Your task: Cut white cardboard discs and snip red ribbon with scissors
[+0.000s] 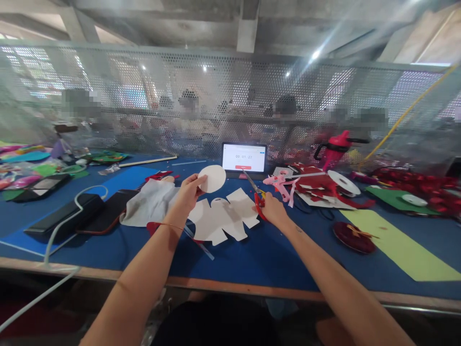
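My left hand pinches the left edge of a round white paper disc, held above the table. In my right hand is a pair of scissors with red and yellow handles, its blades pointing up and to the left toward the tablet. The blades are apart from the disc. Below and between both hands lies a white cut-out paper sheet with notched edges. A pink glue gun rests just beyond my right hand.
A tablet showing a timer stands at the back, before a perforated metal screen. On the left are a black case, a white cloth and a white cable. To the right are a pink tumbler, ribbon spool and yellow sheet.
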Tool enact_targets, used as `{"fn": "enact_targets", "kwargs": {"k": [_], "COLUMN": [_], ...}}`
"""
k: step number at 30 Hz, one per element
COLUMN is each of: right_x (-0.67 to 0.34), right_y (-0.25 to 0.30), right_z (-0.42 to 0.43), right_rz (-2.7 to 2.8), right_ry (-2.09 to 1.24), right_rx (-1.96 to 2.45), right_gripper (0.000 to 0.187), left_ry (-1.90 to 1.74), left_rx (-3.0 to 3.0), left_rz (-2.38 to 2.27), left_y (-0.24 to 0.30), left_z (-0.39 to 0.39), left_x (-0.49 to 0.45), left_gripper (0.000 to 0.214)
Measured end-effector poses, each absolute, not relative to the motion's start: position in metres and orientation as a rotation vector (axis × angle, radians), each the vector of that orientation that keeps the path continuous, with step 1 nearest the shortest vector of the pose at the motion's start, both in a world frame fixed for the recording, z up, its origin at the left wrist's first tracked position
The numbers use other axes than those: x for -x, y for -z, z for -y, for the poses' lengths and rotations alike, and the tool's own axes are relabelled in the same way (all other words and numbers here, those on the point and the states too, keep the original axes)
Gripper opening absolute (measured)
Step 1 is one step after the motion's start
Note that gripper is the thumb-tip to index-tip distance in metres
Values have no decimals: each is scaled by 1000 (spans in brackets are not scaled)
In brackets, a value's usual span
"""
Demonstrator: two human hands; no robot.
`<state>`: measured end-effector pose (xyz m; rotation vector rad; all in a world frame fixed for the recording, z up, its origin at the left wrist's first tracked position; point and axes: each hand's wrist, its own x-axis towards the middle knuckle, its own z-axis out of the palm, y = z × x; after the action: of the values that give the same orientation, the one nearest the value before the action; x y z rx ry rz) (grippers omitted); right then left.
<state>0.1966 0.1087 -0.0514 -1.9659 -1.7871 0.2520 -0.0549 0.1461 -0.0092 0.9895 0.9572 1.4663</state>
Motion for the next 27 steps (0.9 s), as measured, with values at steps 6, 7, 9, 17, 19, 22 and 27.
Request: {"fn": "enact_targets", "kwargs": {"k": [6, 7, 9, 17, 19, 22, 27], "right_x": [-197, -196, -195, -193, -191, -189, -190], "right_y": [57, 56, 55, 50, 48, 47, 49], "right_z": [-119, -119, -115, -100, -96, -93, -92], "right_rz": [1658, 1634, 1595, 1368, 1286, 1198, 1185], "right_ry": [-416, -426, -441, -609, -736, -858, -843], "right_rx": [1764, 1712, 1608, 1116, 1008, 881, 761], "right_gripper": [28, 27, 26, 31, 33, 34, 31], "left_ry": [-1255, -1226, -1159, -1159, -1156, -1123, -953], "left_rx": [-1153, -1173, -1233, -1596, -1695, -1833, -1989], "left_rz": [-983, -986, -989, -1021, -1054, -1107, -1166], "left_y": [7, 7, 8, 24, 26, 26, 22], "left_z": [-137, -136, -135, -132, -129, -124, -121], "left_x": [50, 50, 49, 33, 28, 23, 23], "left_gripper": [25, 24, 22, 24, 25, 28, 32]}}
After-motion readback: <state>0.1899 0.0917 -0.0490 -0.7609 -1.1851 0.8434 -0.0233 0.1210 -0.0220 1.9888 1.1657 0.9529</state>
